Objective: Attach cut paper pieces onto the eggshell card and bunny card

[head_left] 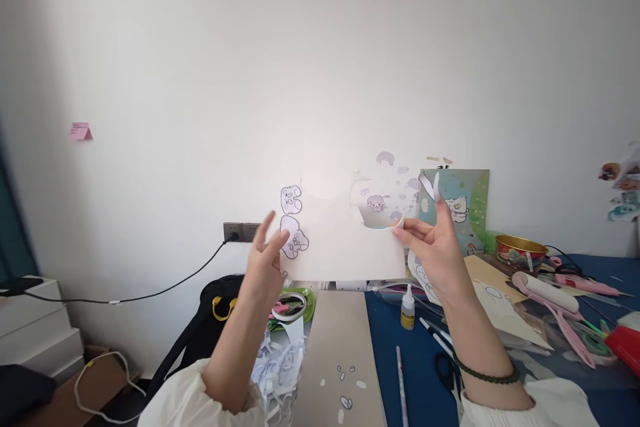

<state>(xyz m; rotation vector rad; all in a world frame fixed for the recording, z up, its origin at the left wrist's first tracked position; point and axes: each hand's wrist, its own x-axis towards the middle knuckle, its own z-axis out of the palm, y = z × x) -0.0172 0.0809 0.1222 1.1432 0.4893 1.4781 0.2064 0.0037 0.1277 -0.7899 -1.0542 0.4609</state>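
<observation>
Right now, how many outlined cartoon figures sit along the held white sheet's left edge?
2: the upper figure and, beneath it, the lower figure, slightly overlapped by the left hand.

hands (267, 259) (437, 250): 2 | held sheet (345, 253): 1 | bottle (407, 312): 1 | tin (521, 253): 1 | lint roller (553, 297): 1 | bracelet (487, 377): 1

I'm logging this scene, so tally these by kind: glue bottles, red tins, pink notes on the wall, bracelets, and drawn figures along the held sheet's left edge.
Glue bottle: 1
Red tin: 1
Pink note: 1
Bracelet: 1
Drawn figures along the white sheet's left edge: 2
Total: 6
</observation>
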